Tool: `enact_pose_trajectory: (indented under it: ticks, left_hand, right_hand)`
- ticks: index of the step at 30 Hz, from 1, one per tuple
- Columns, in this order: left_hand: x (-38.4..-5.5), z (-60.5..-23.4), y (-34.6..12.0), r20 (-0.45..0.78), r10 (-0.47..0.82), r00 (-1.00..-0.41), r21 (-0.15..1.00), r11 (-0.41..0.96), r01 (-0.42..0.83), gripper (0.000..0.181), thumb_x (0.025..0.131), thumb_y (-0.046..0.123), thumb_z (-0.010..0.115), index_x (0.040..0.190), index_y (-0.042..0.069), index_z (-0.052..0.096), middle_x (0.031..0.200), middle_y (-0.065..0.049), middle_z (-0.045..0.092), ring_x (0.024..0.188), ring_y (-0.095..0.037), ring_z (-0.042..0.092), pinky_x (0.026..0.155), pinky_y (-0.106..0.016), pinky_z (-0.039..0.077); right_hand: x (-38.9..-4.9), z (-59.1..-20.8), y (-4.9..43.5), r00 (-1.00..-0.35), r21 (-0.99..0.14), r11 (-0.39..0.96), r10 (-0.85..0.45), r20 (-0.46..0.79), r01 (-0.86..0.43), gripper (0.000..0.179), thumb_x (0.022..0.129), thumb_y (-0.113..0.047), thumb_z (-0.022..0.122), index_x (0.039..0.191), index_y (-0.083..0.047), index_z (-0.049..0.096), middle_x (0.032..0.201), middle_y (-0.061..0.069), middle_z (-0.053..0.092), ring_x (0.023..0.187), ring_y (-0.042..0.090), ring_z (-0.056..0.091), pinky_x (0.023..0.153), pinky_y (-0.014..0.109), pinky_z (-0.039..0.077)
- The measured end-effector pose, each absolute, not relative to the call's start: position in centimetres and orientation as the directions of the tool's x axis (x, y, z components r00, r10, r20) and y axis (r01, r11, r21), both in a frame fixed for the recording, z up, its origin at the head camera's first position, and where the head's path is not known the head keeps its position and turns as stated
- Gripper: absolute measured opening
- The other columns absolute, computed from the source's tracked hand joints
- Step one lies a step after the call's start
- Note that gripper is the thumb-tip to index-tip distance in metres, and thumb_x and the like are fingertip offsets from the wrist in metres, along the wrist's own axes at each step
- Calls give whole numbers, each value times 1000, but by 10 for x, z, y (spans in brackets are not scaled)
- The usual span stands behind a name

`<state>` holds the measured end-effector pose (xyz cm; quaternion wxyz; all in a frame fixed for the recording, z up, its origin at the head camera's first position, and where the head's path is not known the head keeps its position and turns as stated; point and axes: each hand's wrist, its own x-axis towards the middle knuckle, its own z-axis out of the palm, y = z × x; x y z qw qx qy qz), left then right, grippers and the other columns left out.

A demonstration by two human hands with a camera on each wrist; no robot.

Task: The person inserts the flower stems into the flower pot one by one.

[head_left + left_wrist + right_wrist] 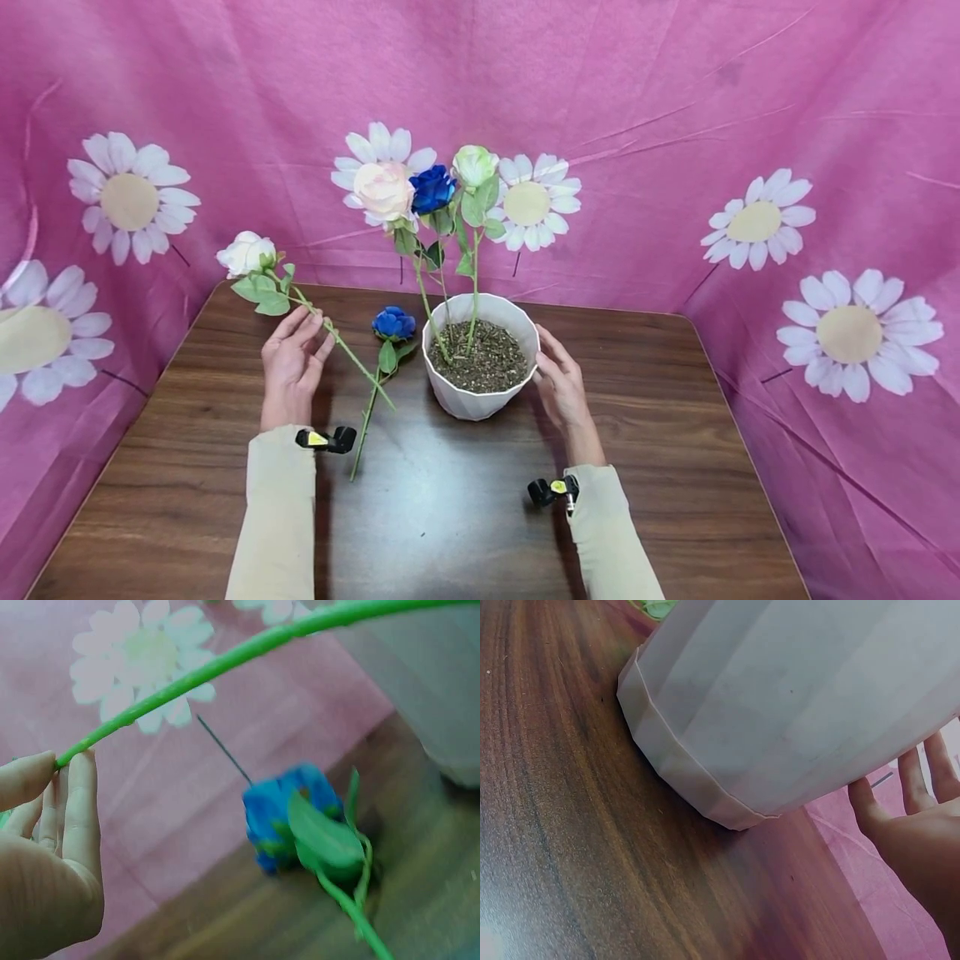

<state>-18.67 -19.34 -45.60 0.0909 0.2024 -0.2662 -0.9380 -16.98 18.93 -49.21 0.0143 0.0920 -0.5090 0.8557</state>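
My left hand (pixel 295 367) pinches the stem of a white rose (pixel 249 254) between thumb and fingertips. The bloom points to the upper left, and the green stem (pixel 262 645) slants down to the right. At the middle of the table stands a white faceted pot (pixel 471 407) filled with dark soil (pixel 487 358). A pale pink rose (pixel 383 193), a blue rose (pixel 433 190) and a pale green rose (pixel 476 167) stand in it. My right hand (pixel 558 387) touches the pot's right side with its fingertips, the fingers fairly straight in the right wrist view.
A second blue rose (pixel 393 323) lies on the wooden table (pixel 645 517), left of the pot, its stem toward the front. The held stem passes above it. Pink cloth (pixel 637 92) with printed daisies hangs behind and at both sides.
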Motion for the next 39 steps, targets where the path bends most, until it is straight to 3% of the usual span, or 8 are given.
enact_pose_trajectory:
  ticks: [9,15,27,35,39]
  left_hand:
    - [-196,-410,-173,-169,-320,-932,584,-795,167,24,87,-17,69,105,-2,75,86,-10,67,72,-22,70,62,-33,63]
    - [-200,-387,-157,-59,-351,-934,635,-735,237,25,83,-16,74,105,-3,77,84,-11,67,71,-21,72,59,-33,63]
    - [-200,-364,-139,117,-478,-870,626,-645,438,23,83,-19,72,101,-4,73,82,-11,69,67,-19,71,53,-31,62]
    - [-197,-357,-124,221,-485,-846,639,-584,501,25,81,-23,70,104,-13,66,82,-13,66,61,-16,66,54,-29,62]
    - [-196,-358,-117,266,-478,-837,640,-561,524,24,81,-24,68,99,-8,70,82,-13,67,61,-16,67,55,-29,62]
  right_hand:
    - [-170,-493,192,-979,-870,-475,-76,189,-131,48,104,4,43,151,8,37,139,6,53,124,21,53,105,34,49]
    - [-169,-493,191,-979,-866,-481,-67,195,-139,48,104,1,46,151,6,39,139,5,53,124,20,53,105,34,49]
    - [-169,-492,191,-978,-867,-479,-74,193,-135,48,104,3,45,151,7,38,139,4,54,122,19,53,105,34,49]
    - [-169,-492,190,-980,-873,-471,-73,185,-130,49,104,4,44,152,8,36,139,3,55,122,19,55,104,33,50]
    - [-169,-491,189,-979,-870,-477,-78,188,-129,50,104,2,45,152,9,34,140,4,54,124,20,53,105,33,49]
